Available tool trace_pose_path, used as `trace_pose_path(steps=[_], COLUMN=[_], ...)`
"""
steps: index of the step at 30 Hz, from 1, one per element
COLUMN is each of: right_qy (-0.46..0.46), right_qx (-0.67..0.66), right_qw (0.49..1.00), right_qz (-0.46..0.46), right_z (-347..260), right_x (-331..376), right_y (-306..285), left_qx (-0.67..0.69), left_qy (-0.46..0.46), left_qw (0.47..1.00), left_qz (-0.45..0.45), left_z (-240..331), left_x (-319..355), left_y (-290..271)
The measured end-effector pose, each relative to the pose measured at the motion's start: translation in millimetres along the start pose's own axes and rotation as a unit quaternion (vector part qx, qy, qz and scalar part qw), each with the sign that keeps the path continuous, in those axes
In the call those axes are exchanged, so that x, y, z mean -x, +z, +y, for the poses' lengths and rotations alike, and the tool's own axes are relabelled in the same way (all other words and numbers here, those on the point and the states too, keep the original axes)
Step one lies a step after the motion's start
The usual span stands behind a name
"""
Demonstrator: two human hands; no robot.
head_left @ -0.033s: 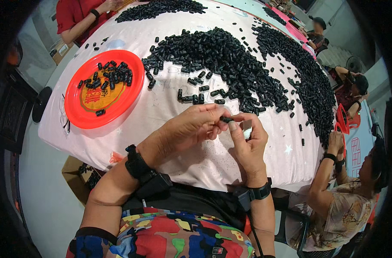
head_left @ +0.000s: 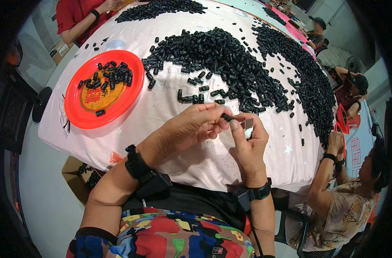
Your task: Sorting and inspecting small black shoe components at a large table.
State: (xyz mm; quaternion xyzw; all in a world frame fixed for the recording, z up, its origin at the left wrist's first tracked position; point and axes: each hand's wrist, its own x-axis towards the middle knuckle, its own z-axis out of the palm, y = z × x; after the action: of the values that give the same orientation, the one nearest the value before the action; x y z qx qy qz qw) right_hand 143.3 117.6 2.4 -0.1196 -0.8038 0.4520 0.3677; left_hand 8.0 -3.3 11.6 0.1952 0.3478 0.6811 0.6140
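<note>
Above the near part of the pale pink tablecloth [head_left: 204, 167], my left hand [head_left: 191, 127] pinches a small black ribbed cylindrical piece [head_left: 226, 117] between thumb and fingertips. My right hand [head_left: 252, 148] is closed around a small flat metal blade [head_left: 248, 129], part of it hidden by the fingers. Its thumb tip meets the near end of the black piece. Just beyond my hands, several similar pieces lie loose in front of a large heap of black pieces [head_left: 213, 51]. Dark specks are scattered on the cloth below my hands.
A red round tray [head_left: 135, 101] with some black pieces stands at left. More black heaps [head_left: 303, 77] spread to the right and back. A cardboard box [head_left: 73, 182] sits low at left. Other people work around the table, one close at right [head_left: 346, 206].
My right thumb and the blade have shifted slightly to the right. More of the black piece shows between my hands, and it is tilted a little differently. My left hand has barely moved.
</note>
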Motion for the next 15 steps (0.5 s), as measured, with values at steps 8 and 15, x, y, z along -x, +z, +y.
trace_pose_path(steps=[8,15], right_qy=[-0.005,-0.008], right_qx=[0.013,0.026], right_qw=[1.000,0.999], right_qz=[0.001,-0.022], right_z=[-2,-2], right_x=[-5,-4], right_y=[1,0], left_qx=[-0.084,-0.091], left_qy=[0.075,0.074], left_qw=[0.993,0.993], left_qz=[-0.029,-0.003], left_z=[-3,-2], left_x=[-8,-5], left_y=[-9,-6])
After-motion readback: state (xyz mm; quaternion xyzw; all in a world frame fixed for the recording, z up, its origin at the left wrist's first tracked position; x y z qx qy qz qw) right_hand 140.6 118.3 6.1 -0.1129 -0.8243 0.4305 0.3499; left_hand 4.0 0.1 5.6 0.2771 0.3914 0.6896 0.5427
